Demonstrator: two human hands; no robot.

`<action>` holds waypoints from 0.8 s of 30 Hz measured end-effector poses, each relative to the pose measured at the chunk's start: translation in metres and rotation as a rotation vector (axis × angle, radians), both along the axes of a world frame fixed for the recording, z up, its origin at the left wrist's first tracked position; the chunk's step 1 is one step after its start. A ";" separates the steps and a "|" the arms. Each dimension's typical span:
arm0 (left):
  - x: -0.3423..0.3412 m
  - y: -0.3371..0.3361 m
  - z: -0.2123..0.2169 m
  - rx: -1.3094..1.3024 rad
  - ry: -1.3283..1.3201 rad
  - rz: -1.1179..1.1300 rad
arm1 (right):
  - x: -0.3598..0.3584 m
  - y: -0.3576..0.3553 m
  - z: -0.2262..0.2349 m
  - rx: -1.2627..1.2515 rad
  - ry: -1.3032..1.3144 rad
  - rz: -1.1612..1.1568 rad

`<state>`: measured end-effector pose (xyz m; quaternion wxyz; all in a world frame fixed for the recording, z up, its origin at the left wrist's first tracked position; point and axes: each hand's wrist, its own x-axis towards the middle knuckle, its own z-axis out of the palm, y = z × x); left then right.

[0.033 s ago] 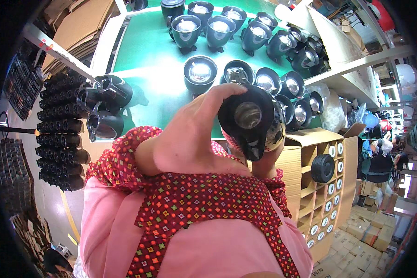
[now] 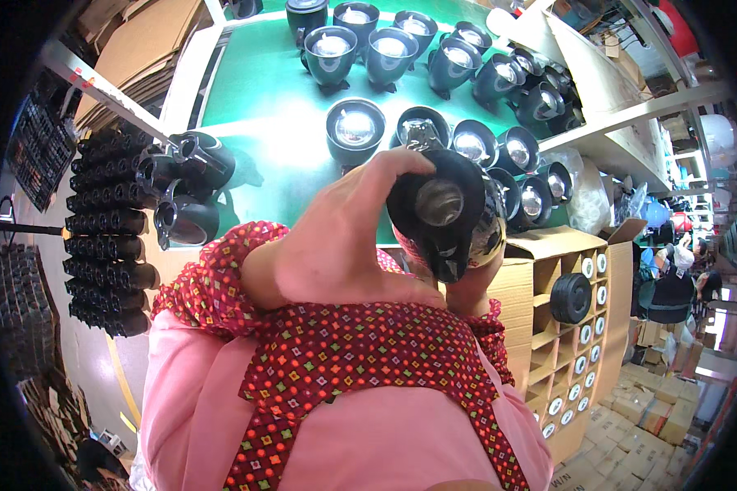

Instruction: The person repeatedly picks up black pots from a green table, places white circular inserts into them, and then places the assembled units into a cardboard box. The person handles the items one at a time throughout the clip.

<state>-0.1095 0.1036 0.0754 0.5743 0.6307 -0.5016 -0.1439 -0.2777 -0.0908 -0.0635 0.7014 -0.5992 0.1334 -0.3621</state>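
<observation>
A black mug (image 2: pixel 418 176) is held up in front of my chest, its round opening towards me and its handle (image 2: pixel 449 266) pointing down. My left hand (image 2: pixel 336 233) closes on its left side, with the thumb at the rim. My right hand (image 2: pixel 477 288) is pressed against its lower right, the fingers mostly hidden behind it. A glossy dark and gold surface (image 2: pixel 491 221) shows between the mug and my right hand; whether it belongs to the mug I cannot tell. Just beyond stands another black mug (image 2: pixel 354 131) on the green table (image 2: pixel 262 106).
Several black mugs with shiny clear inserts (image 2: pixel 329 51) stand across the table, crowding the right. Other black mugs (image 2: pixel 187 219) lie at its left edge, beside stacked rows (image 2: pixel 110 245). A divided cardboard box (image 2: pixel 512 319) at right holds white-ended pieces and a black lid (image 2: pixel 571 298).
</observation>
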 end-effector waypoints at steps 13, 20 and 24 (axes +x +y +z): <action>0.028 -0.006 -0.025 0.089 0.999 -0.134 | -0.001 0.006 0.064 -0.134 -0.067 -0.130; 0.051 0.009 -0.126 0.009 1.716 -0.153 | 0.003 -0.013 0.127 -1.296 -0.119 0.192; 0.029 0.015 -0.090 0.137 1.371 -0.211 | 0.010 -0.012 0.167 -1.466 -0.119 0.398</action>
